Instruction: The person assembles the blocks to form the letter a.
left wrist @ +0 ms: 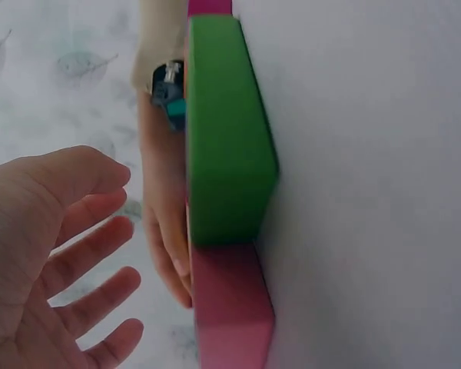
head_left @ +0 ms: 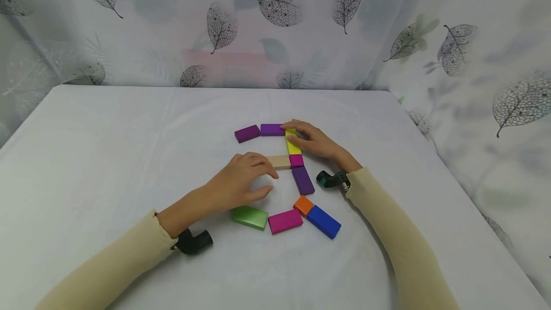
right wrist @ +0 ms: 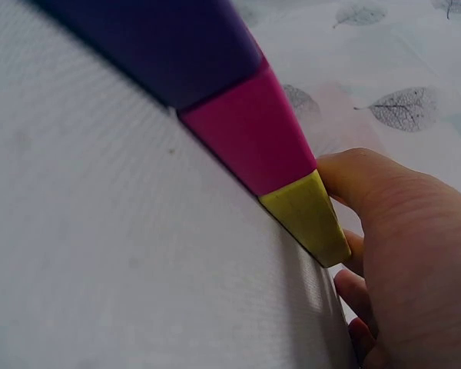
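Note:
My left hand [head_left: 238, 181] hovers with loosely bent, spread fingers and holds nothing. Beneath its fingers a tan block [head_left: 280, 161] lies partly hidden; a green block [head_left: 250, 217] is just below the palm. The right hand [head_left: 316, 141] is at a yellow block [head_left: 293, 142], its thumb on the block and a finger at the far end, beside a purple block [head_left: 271, 130]. In the right wrist view the thumb and finger touch the yellow block [right wrist: 307, 215], which abuts a small magenta block [right wrist: 250, 131]. The right hand's other fingertips are partly hidden.
A darker purple block [head_left: 247, 133] lies at the far left of the arrangement. Another purple block [head_left: 303, 180] runs down from the small magenta one. Nearer are an orange block [head_left: 303, 205], a blue block [head_left: 324, 222] and a pink block [head_left: 285, 221] on the white table [head_left: 129, 157].

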The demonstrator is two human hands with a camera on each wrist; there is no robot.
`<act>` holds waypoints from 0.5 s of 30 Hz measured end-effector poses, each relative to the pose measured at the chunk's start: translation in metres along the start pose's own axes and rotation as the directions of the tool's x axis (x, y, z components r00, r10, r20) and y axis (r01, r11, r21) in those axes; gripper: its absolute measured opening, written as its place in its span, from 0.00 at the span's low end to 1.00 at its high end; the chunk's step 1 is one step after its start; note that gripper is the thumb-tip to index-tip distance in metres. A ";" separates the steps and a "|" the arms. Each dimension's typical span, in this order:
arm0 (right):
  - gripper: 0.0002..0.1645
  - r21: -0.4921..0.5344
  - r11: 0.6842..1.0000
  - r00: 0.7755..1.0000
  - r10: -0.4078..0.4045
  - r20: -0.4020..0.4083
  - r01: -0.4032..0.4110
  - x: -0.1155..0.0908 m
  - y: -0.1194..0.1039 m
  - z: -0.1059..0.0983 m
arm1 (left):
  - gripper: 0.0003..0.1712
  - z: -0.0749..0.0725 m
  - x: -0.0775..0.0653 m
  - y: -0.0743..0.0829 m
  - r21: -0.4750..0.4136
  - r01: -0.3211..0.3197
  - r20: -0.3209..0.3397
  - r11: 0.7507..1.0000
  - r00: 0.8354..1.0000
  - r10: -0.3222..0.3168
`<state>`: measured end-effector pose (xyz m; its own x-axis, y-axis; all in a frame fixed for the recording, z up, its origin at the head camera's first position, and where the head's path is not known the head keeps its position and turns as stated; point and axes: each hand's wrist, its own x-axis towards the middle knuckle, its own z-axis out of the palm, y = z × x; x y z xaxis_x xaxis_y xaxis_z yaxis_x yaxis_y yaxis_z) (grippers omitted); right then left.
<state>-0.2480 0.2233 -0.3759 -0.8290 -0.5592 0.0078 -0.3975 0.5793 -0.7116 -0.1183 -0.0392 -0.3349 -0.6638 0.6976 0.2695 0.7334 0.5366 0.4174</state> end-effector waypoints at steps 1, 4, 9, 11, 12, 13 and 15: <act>0.27 -0.004 1.000 1.000 -0.004 0.000 0.004 0.000 0.000 0.000 | 0.12 0.000 -0.001 -0.003 0.006 0.009 -0.010 1.000 1.000 -0.009; 0.27 -0.012 1.000 1.000 -0.006 -0.001 0.006 0.001 0.000 0.000 | 0.13 -0.003 -0.003 -0.014 0.005 0.043 -0.028 0.999 0.999 -0.042; 0.27 -0.014 1.000 1.000 0.004 -0.005 -0.004 0.000 0.000 0.001 | 0.17 -0.007 -0.003 -0.030 0.010 0.119 -0.019 0.993 0.993 -0.119; 0.27 -0.012 1.000 1.000 0.004 -0.007 -0.004 0.000 0.001 0.001 | 0.20 -0.009 -0.003 -0.034 0.027 0.163 -0.005 0.986 0.987 -0.163; 0.27 -0.011 1.000 1.000 0.006 -0.008 -0.006 0.000 0.000 0.001 | 0.21 -0.009 -0.003 -0.037 0.035 0.187 0.002 0.982 0.982 -0.187; 0.27 -0.012 1.000 1.000 0.003 -0.007 -0.003 0.000 0.001 0.001 | 0.23 -0.009 -0.004 -0.039 0.039 0.208 0.008 0.977 0.978 -0.208; 0.27 -0.010 1.000 1.000 -0.004 -0.004 0.004 0.000 0.000 0.001 | 0.27 -0.009 -0.006 -0.042 0.038 0.248 0.024 0.968 0.968 -0.249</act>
<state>-0.2477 0.2226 -0.3769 -0.8291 -0.5590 0.0131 -0.4043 0.5832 -0.7046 -0.1469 -0.0704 -0.3464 -0.8216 0.5534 0.1364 0.5511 0.7101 0.4382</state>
